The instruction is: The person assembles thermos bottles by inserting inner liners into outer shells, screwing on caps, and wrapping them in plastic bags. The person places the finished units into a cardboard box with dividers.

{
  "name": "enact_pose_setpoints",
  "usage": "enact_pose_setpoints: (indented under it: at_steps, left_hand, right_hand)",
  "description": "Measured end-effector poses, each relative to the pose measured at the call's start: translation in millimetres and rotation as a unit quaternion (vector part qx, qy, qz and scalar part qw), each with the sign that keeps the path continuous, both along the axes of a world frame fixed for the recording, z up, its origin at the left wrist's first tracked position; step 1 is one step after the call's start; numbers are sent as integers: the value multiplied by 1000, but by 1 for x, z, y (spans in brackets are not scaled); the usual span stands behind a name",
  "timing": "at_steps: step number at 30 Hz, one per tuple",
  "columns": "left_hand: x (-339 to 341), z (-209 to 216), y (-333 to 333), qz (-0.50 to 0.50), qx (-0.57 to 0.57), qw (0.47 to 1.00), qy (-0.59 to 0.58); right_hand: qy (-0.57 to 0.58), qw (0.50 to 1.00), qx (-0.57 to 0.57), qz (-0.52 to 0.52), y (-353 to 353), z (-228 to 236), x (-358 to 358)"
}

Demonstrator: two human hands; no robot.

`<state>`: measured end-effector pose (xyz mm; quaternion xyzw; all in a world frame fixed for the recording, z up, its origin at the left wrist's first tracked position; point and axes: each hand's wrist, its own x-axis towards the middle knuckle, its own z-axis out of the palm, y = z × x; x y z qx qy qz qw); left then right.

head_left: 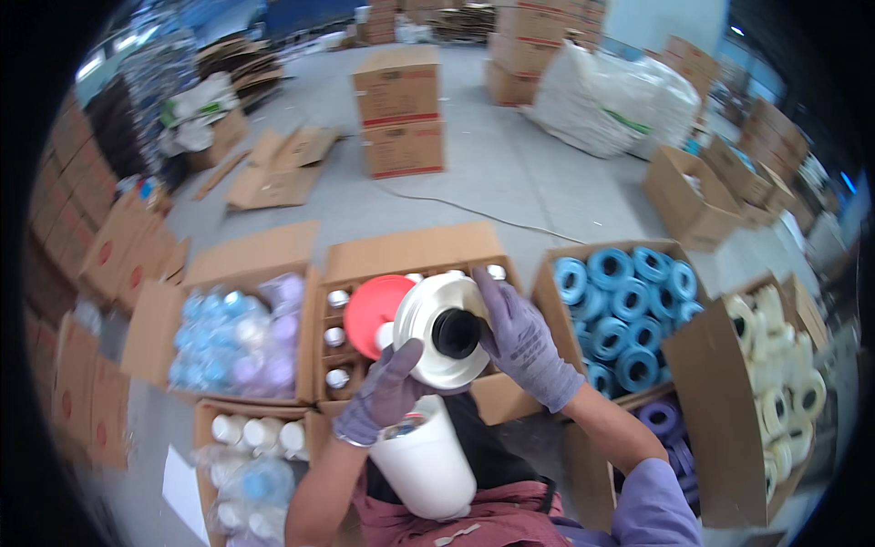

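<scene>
My left hand [387, 392] and my right hand [527, 342], both in thin lavender-grey gloves, grip opposite sides of a white round plastic part [424, 346]. It is stepped like a wide lid or flange, with a black round piece [456, 334] at its middle. Behind it, a red disc-shaped part [369, 314] lies on a divided carton [415, 248], where several white-capped items stand in the compartments. Below my hands a white cylindrical container [425, 465] leans tilted against my lap; small items I cannot make out show at its mouth.
A carton of blue rings [629, 301] stands right, beside cartons of cream rings [775, 401] and purple rings [665, 428]. At left are clear blue and purple plastic pieces [228, 342] and a carton of white pieces [260, 436]. Stacked cartons [401, 114] stand ahead; a cable [483, 214] crosses the floor.
</scene>
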<state>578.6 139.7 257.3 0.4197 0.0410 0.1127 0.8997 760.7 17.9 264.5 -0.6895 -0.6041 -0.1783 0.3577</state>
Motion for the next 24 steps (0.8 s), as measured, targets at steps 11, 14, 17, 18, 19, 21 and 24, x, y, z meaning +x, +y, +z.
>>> enact_pose_setpoints:
  at_steps: [11, 14, 17, 18, 19, 21, 24]
  left_hand:
    - [-84, -45, 42, 309, 454, 835, 15]
    - [-91, -44, 41, 261, 452, 853, -30]
    - [-120, -48, 41, 227, 406, 885, 11]
    - [-130, -56, 36, 245, 354, 902, 32]
    - [-134, -62, 41, 212, 415, 884, 37]
    - [-138, -74, 46, 146, 526, 837, 44]
    - [-134, -74, 49, 123, 538, 833, 42]
  right_hand:
    - [839, 375, -323, 224, 88, -23, -72]
    - [772, 298, -340, 447, 75, -53, -63]
    - [698, 461, -427, 344, 66, -19, -54]
    - [598, 563, -510, 255, 65, -2, -53]
    - [599, 623, -455, 214, 59, -11, -51]
    - [582, 728, -340, 122, 41, -51, -47]
    - [651, 706, -215, 177, 41, -72, -73]
